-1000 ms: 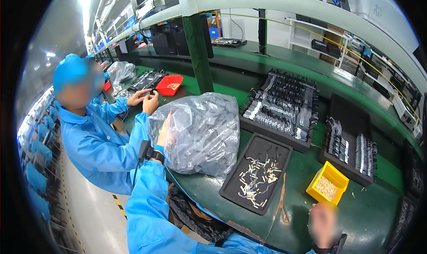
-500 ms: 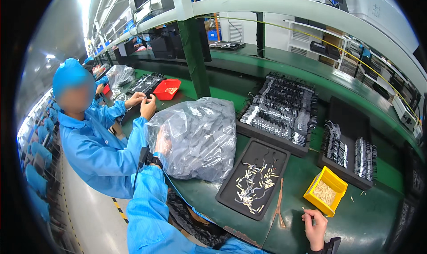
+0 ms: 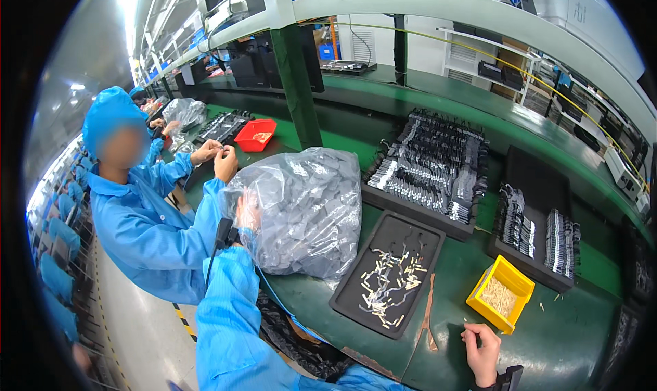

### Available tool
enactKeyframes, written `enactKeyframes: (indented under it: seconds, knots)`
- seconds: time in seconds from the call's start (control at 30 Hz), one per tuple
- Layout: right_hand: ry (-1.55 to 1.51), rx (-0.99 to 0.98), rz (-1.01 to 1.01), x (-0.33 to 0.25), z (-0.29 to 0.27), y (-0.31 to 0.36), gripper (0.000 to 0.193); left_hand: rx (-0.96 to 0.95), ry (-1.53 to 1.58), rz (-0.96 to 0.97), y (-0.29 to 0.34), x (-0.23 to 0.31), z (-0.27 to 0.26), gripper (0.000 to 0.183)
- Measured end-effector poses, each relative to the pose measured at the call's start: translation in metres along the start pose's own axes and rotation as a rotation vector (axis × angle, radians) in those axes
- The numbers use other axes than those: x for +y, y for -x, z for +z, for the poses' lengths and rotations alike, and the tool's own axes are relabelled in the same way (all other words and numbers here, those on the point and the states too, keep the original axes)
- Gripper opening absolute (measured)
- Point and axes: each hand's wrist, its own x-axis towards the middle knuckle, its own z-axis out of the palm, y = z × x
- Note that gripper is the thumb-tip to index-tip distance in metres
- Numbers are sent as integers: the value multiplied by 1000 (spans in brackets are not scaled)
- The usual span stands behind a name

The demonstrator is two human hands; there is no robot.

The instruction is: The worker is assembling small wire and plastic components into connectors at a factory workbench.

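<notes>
My left hand (image 3: 248, 211) is at the left side of a large clear plastic bag (image 3: 311, 213) full of grey flat pieces. The plastic covers and blurs its fingers, so whether they grip a piece cannot be made out. My right hand (image 3: 482, 350) rests low on the table, just below a yellow bin (image 3: 527, 285) of small pale pieces (image 3: 498, 297). Its fingers are curled in, with thumb and forefinger pressed together; anything between them is too small to name. Between my hands lies a black tray (image 3: 356, 281) with scattered pale tubes and thin grey strips (image 3: 391, 278).
Behind the tray stands a black box (image 3: 438, 216) packed with rows of dark-and-silver parts; another such box (image 3: 540, 254) sits to its right. At left, a co-worker in blue (image 3: 147, 233) handles something near a red bin (image 3: 256, 135). A green post (image 3: 295, 83) rises behind the bag.
My left hand has shifted slightly up at the bag's left side, and more of it shows through the plastic. My right hand has moved slightly left. The bag has barely shifted.
</notes>
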Motion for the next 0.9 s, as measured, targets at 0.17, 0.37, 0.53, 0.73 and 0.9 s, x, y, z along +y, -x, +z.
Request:
enactKeyframes:
  seconds: [0.17, 0.37, 0.53, 0.73, 0.9]
  knots:
    - [3, -22, -7, 2, 0, 2, 8, -442, 111, -77, -32, 56, -14, 49]
    - [-19, -35, 15, 4, 4, 1, 8, -767, 58, -26, -67, 104, -27, 50]
    - [-4, -47, 10, 1, 3, 3, 7, -746, 143, -159, -74, 141, -64, 56]
    - [9, -64, -20, 2, 5, 2, 7, -852, 106, -252, -69, 84, -33, 56]
    - [-6, -67, 11, 0, 6, -1, 7, -837, 241, -132, -71, 70, -16, 66]
